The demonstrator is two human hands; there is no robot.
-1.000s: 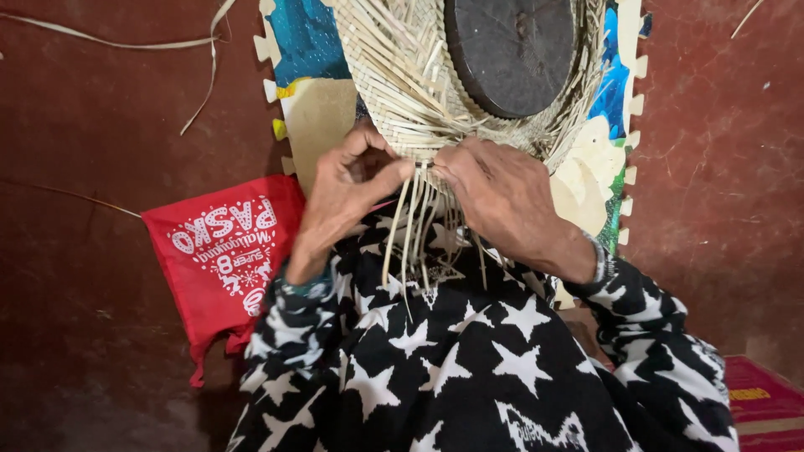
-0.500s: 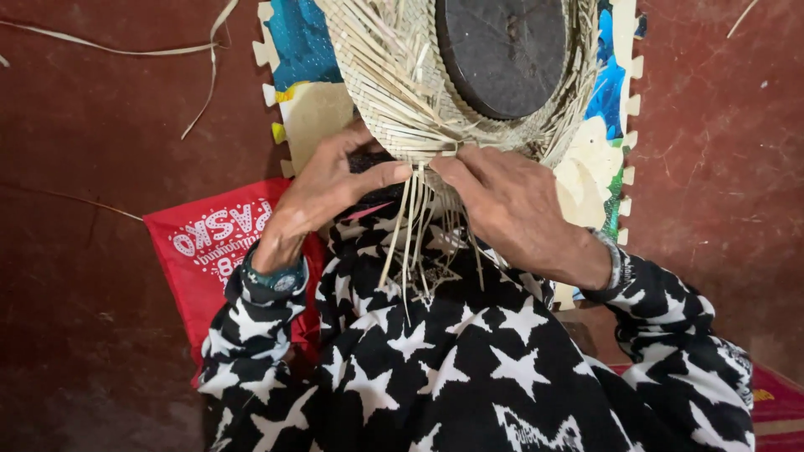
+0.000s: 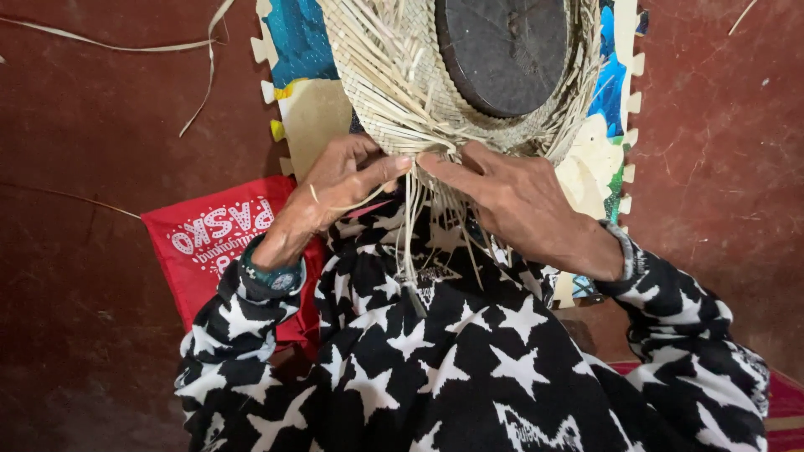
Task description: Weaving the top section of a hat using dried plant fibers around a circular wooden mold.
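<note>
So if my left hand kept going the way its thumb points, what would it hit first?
Likely the right hand's index fingertip: the left hand's thumb already nearly meets it at the woven straw piece's edge, though depth is unclear.

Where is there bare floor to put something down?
Bare patches: the dark red floor left of the jigsaw-edged foam mat, above the red printed bag, with only thin straw strips; and right of the mat. It is crowded where the left hand and right hand pinch strands of the woven straw piece.
</note>
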